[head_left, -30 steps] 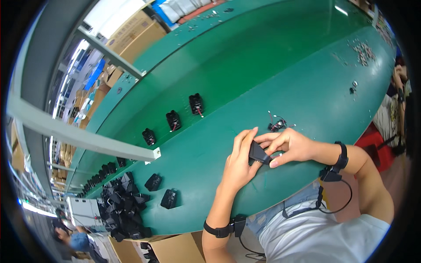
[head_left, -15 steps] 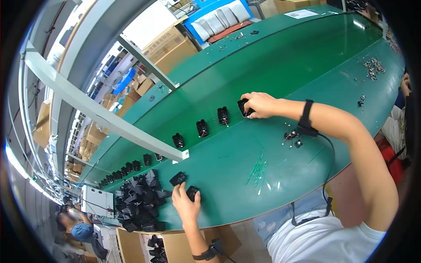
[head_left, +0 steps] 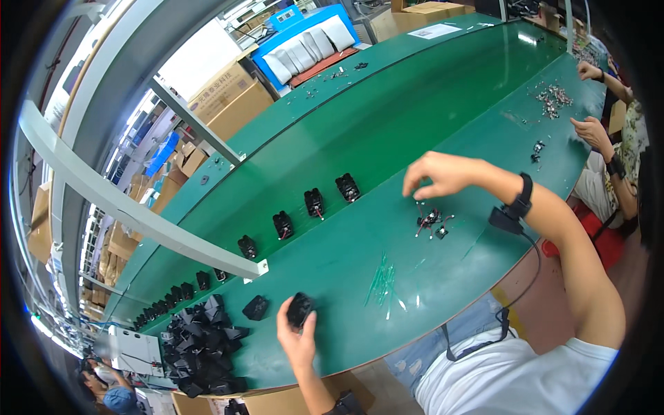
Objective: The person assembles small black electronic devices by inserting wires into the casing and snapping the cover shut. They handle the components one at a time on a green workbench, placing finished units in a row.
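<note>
Right hand (head_left: 439, 174), now empty with fingers loosely curled, has withdrawn from the row of black parts (head_left: 314, 202) toward small wired pieces (head_left: 430, 223); left hand (head_left: 297, 337) grips a black part (head_left: 300, 309) on the counter (head_left: 415, 111).

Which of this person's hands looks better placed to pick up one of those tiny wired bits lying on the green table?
Probably the right hand: it hovers just above the small black wired parts, fingers curled down. The left hand grips a black boxy plastic part far off.
</note>
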A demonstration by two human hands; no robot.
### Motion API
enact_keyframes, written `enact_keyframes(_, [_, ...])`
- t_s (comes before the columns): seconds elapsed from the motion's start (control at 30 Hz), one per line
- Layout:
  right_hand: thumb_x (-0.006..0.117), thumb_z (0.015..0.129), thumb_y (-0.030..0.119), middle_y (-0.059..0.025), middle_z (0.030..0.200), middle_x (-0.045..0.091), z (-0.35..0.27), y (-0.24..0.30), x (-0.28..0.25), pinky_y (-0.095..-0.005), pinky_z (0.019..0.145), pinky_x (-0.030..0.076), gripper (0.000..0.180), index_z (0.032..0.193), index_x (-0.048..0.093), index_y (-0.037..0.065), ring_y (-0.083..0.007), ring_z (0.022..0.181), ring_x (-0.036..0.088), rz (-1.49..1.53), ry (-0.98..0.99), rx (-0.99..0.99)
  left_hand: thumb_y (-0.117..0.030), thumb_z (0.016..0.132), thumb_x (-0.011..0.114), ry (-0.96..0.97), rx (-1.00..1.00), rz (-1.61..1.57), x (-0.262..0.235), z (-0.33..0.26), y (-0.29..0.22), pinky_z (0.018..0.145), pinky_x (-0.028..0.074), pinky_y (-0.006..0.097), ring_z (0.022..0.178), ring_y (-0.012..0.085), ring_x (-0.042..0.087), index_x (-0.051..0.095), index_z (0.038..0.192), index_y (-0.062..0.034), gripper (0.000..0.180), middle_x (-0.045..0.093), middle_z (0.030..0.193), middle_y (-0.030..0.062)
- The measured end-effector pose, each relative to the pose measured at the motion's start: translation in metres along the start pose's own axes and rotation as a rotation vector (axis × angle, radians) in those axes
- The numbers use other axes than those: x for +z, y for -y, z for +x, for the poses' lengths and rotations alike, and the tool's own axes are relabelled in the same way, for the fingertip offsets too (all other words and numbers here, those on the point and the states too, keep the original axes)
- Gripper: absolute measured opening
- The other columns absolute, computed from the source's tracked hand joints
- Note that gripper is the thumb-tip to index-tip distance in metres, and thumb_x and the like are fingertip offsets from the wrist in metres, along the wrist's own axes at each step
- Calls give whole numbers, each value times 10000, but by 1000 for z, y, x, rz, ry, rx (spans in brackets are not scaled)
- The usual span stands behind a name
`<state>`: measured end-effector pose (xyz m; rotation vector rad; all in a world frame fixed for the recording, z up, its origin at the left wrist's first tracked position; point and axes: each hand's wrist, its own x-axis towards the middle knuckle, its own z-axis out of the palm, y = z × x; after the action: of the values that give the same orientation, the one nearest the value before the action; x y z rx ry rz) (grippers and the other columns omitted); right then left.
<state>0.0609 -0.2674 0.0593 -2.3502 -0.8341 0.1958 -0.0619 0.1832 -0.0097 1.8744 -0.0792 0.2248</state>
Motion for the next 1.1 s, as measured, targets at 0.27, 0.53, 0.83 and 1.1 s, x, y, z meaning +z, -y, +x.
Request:
enact_keyframes(0.27, [720,788,150,-86,1112,663,-26,16,54,-427,977,445,316,1102,744,166,-265,1063,620,-454,84,12,-43,829,777,439,153,-74,129,35,-71,837,535,265,993,133,647,549,1321,-14,543,660,1143,77])
enact_keyframes(0.53, [679,775,-1,-102,1063,662,-7,5,66,-401,897,535,176,930,715,72,-245,980,659,221,-377,-94,-43,813,784,415,68,-89,167,68,-52,800,543,274,974,144,657,567,1279,-9,515,662,1130,101])
enact_keyframes(0.83, [710,836,-45,-70,1102,600,-15,17,78,-336,970,526,119,944,698,6,-165,1026,633,943,-354,27,-10,785,787,505,-69,-269,174,64,-35,738,524,248,921,112,645,564,1278,-34,541,670,1100,72])
enact_keyframes(1.1, [731,868,21,-122,1056,696,-27,24,75,-345,924,556,103,967,714,1,-191,981,684,764,-442,25,-44,786,824,587,-46,-356,183,58,-39,680,456,200,855,47,598,558,1281,-46,562,668,1020,12])
